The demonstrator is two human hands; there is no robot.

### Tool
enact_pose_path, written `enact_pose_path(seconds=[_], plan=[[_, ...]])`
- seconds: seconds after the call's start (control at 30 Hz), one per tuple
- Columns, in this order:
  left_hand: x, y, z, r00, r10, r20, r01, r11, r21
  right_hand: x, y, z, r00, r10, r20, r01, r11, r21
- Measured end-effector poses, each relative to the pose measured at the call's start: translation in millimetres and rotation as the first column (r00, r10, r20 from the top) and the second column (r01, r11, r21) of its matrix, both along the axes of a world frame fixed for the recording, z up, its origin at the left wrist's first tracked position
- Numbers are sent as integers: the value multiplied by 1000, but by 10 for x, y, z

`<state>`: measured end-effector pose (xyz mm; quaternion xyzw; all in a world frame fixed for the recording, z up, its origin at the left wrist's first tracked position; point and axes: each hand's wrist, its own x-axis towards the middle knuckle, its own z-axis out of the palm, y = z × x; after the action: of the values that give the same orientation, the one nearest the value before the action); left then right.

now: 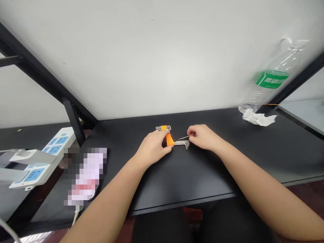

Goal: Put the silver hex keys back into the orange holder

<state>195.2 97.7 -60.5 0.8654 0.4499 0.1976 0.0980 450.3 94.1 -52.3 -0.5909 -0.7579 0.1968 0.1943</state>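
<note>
My left hand (154, 145) is closed around an orange holder (169, 139), pressing it near the table top. Several silver L-shaped hex keys (181, 143) stick out of the holder to the right, their bent ends pointing down. More hex keys lie at its upper end, partly under an orange band (163, 128). Between thumb and fingers of my right hand (201, 136) is a single thin hex key (183, 137), its tip pointing left toward the holder. The part inside my right fingers is hidden.
On the black table (187, 179) a phone (87, 177) with a cable lies at left. Beyond it is a power strip (54, 148) with plugs. At back right stand a clear plastic bottle (272, 79) and crumpled tissue (258, 118). A white wall (162, 60) rises behind.
</note>
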Motion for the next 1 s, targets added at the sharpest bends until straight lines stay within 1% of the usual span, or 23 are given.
enact_pose_path(seconds=[0.1, 0.23, 0.37, 0.43, 0.5, 0.57, 0.67, 0.73, 0.87, 1.0], plan=[[0, -6, 1, 1000, -4, 16, 4, 1000, -1, 23, -5, -14, 991, 84, 103, -81, 996, -27], [7, -14, 5, 999, -10, 39, 11, 1000, -15, -26, -57, -37, 977, 174, 125, -169, 984, -49], [12, -18, 0, 999, -11, 48, 12, 1000, -19, -81, -100, -54, 976, 182, 120, -178, 983, -49], [16, -18, -4, 998, -14, 55, 15, 1000, -20, -87, -104, -66, 977, 179, 113, -178, 984, -25], [23, -21, -1, 997, -24, 69, 25, 999, -20, -87, -99, -72, 982, 178, 69, -180, 983, 30], [36, -30, 14, 995, -48, 90, 50, 999, -21, -99, -95, -65, 980, 195, -30, -190, 976, 107], [72, -61, 65, 985, -101, 140, 111, 992, -63, -156, -106, -34, 945, 273, -180, -232, 948, 220], [100, -87, 107, 977, -126, 175, 145, 985, -98, -211, -124, -14, 921, 315, -229, -254, 932, 260], [133, -110, 145, 973, -148, 179, 170, 979, -116, -298, -156, -19, 906, 304, -293, -234, 939, 251], [109, -72, 99, 987, -126, 101, 134, 988, -76, -280, -137, -36, 906, 234, -354, -170, 964, 203]])
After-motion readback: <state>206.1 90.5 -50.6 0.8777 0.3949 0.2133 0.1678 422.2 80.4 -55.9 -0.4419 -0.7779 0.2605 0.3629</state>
